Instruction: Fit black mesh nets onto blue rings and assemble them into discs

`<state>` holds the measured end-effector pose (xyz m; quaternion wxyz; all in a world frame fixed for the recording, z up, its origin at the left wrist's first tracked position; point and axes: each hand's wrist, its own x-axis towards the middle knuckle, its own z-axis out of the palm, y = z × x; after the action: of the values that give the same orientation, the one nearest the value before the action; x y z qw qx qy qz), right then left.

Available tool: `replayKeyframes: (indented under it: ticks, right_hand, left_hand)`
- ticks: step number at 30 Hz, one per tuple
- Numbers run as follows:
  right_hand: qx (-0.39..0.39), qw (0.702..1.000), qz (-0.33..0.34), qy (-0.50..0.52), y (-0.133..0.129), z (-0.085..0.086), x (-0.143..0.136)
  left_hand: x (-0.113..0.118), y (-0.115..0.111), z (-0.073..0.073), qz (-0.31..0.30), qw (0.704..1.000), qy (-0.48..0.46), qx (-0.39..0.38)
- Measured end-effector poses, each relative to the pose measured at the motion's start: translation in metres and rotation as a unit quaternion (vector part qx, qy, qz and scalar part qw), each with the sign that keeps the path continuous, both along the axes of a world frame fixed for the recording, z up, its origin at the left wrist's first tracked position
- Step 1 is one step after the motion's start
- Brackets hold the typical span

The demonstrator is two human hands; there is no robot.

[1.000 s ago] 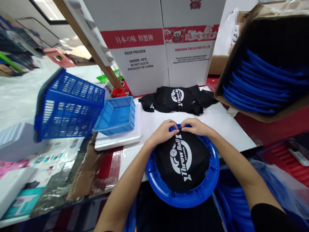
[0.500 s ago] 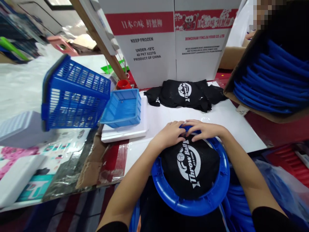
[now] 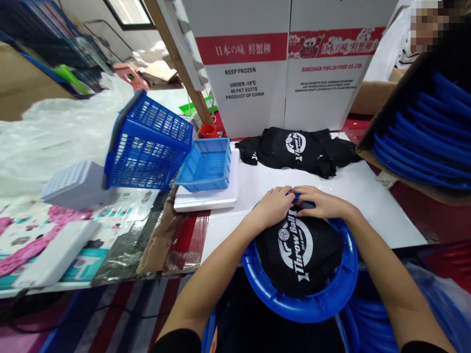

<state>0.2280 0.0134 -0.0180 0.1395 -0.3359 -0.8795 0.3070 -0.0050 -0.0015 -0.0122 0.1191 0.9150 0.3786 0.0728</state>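
Note:
A blue plastic ring [image 3: 301,310] rests tilted against the front of my body at the table's near edge. Across its middle lies black mesh fabric [image 3: 324,250] printed in white with "Throw Ball". My left hand [image 3: 275,206] is closed over the far rim, fingers curled on the fabric's edge. Right beside it, my right hand [image 3: 320,202] grips the same stretch of rim, its thumb on the near side. The fingertips partly hide the rim and the cloth edge there. Beyond the hands, several more black printed fabric pieces [image 3: 279,149] lie on the white tabletop [image 3: 250,184].
A blue tray [image 3: 206,166] sits on a white foam slab to the left, beside a tilted blue basket [image 3: 150,142]. White cartons [image 3: 253,113] stand at the back. At right, an open cardboard box holds several blue rings [image 3: 423,142]. Another person is partly visible behind it.
My view has turned left, so everything appears farther right. Both hands stay on the ring's far rim, with the fingers shifted only slightly along the fabric edge.

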Motion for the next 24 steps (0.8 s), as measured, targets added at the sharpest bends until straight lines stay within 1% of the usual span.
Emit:
replayKeyframes:
  ticks: [3,6,8,10,12,15,18,21,24]
  right_hand:
    - [-0.013,0.999,0.0,0.041,0.0,0.004,-0.004]
    - [-0.05,0.994,-0.057,0.083,0.003,0.004,-0.004]
    - [-0.081,0.986,-0.101,0.105,0.005,0.002,-0.002]
    - [-0.098,0.981,-0.121,0.118,0.008,0.0,-0.001]
    - [-0.092,0.98,-0.125,0.123,0.008,-0.002,-0.001]
    - [-0.05,0.982,-0.135,0.125,0.008,-0.005,-0.004]
    - [-0.012,0.983,-0.141,0.119,0.008,-0.007,-0.009]
    - [-0.007,0.983,-0.144,0.112,0.008,-0.008,-0.01]
    - [-0.019,0.983,-0.143,0.113,0.01,-0.009,-0.01]
  left_hand:
    - [-0.001,0.003,0.005,0.022,0.998,-0.057,-0.022]
    - [-0.004,0.008,0.008,0.043,0.994,-0.088,-0.044]
    - [-0.005,0.011,0.007,0.045,0.993,-0.094,-0.052]
    - [-0.006,0.013,0.004,0.043,0.993,-0.098,-0.054]
    - [-0.006,0.015,0.0,0.044,0.992,-0.103,-0.052]
    - [-0.005,0.017,-0.005,0.059,0.99,-0.116,-0.055]
    - [-0.004,0.018,-0.007,0.081,0.986,-0.131,-0.068]
    - [-0.004,0.019,-0.007,0.09,0.983,-0.141,-0.081]
    - [-0.004,0.02,-0.009,0.081,0.98,-0.157,-0.086]
